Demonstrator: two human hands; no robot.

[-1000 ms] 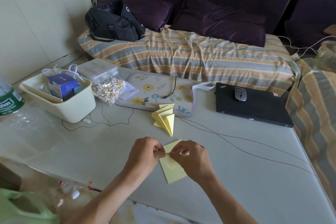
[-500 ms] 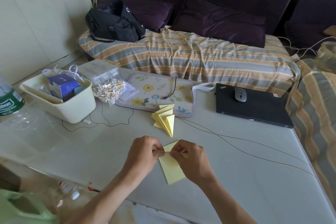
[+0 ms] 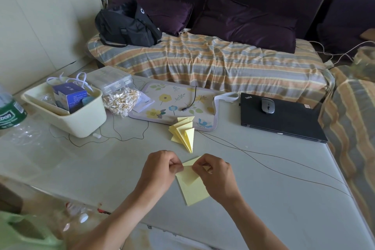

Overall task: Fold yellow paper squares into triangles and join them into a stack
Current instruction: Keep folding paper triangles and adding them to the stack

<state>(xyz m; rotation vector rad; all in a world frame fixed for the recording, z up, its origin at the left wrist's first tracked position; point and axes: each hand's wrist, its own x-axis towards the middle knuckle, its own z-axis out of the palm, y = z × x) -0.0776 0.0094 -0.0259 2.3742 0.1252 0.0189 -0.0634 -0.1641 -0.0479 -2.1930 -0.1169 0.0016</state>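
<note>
A yellow paper square is lying on the pale table near the person's edge, with its upper part turned down into a flap whose darker underside is showing as a small triangle. The left hand is pinching the paper's upper left edge between curled fingers and thumb, and the right hand is pinching the upper right part in the same way; the two hands are sitting close together, their fingertips nearly meeting over the fold, with the paper's lower corner sticking out below them onto the table. Just beyond the hands, a stack of folded yellow triangles is resting on the table, fanned so that its points are aiming toward the person, its far end touching the near edge of a floral mat. A thin dark cable is running from near the stack across the table to the right. Farther right, a closed black laptop is lying with a grey mouse on its lid. To the left of the mat, a bag of cotton swabs is leaning beside a cream plastic bin that is holding a blue box. Behind the table, a sofa under a striped cover is carrying a black bag.
</note>
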